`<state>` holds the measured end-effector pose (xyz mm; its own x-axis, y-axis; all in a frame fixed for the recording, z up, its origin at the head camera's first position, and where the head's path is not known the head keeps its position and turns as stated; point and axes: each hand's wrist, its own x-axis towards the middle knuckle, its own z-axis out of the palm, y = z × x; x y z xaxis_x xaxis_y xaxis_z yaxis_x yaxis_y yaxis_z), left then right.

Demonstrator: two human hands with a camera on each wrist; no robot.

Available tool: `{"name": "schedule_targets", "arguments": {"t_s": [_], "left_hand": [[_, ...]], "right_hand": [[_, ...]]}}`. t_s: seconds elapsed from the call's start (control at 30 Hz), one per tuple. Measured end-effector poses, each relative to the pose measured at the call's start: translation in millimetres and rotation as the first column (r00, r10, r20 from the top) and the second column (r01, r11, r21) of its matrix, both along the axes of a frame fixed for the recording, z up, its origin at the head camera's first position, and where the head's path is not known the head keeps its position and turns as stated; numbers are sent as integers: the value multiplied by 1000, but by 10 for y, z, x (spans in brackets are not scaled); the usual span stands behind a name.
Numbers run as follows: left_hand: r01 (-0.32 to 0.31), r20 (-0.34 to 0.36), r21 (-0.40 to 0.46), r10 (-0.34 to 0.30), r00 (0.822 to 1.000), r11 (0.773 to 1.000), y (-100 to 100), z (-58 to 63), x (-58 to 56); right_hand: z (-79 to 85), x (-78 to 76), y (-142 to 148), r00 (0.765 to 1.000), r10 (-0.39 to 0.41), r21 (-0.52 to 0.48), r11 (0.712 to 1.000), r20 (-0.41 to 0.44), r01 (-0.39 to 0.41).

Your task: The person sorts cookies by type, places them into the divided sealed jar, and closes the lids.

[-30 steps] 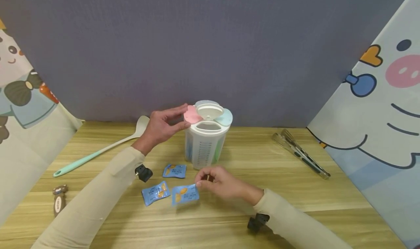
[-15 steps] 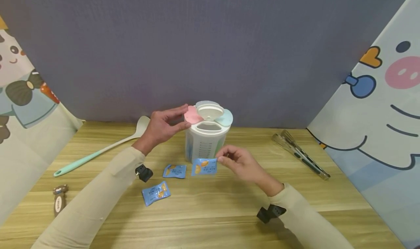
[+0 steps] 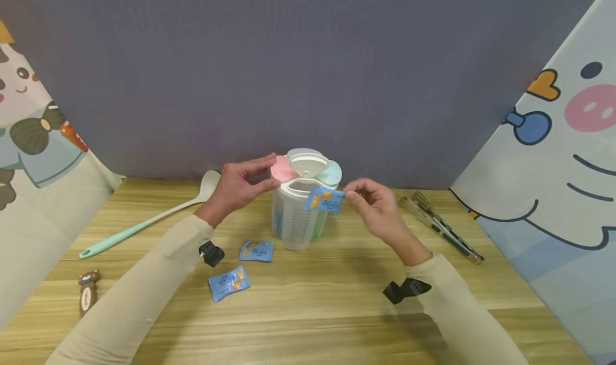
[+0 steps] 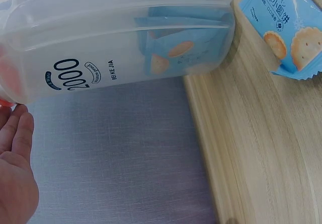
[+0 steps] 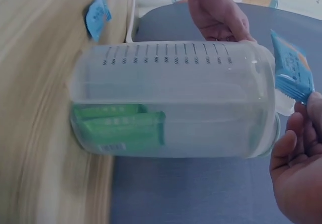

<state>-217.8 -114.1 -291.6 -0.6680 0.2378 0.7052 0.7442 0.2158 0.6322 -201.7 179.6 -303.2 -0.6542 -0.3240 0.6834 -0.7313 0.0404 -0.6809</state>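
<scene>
My left hand [image 3: 240,183] holds the rim of a clear divided storage canister [image 3: 295,226], thumb and fingers either side of its pink lid flap [image 3: 282,169]. In the left wrist view, those fingertips are right at the rim. The canister stands upright; its front opening [image 3: 306,185] is uncovered. My right hand [image 3: 377,207] pinches a small blue biscuit packet [image 3: 325,199] by one end; in the head view it overlaps the canister's front rim. Inside the canister, blue packets [image 4: 183,48] lie in one compartment and green packets [image 5: 121,126] in another.
Two more blue biscuit packets, a farther one [image 3: 256,251] and a nearer one [image 3: 229,284], lie on the wooden table [image 3: 269,333]. At left are a ladle [image 3: 149,220] and a brown bear-shaped item [image 3: 87,293]. Tongs [image 3: 441,227] lie at right. A grey panel [image 3: 308,71] stands behind.
My right hand has lifted the biscuit packet from near the tabletop, up and to the right, to the height of the canister's rim. The left hand stays where it was.
</scene>
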Motion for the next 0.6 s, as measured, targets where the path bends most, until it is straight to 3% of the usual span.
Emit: {"name": "schedule_targets", "arguments": {"t_s": [0.4,0.6], "left_hand": [[16,14,15,-17,1000,1000,4,-11,-7],[10,22,4,-10,1000,1000,1,0,3]], "right_hand": [[237,-130,-62,984,-164,-16,986,-70,164],[437,-25,-164,981,-175,41,983,-88,179]]}}
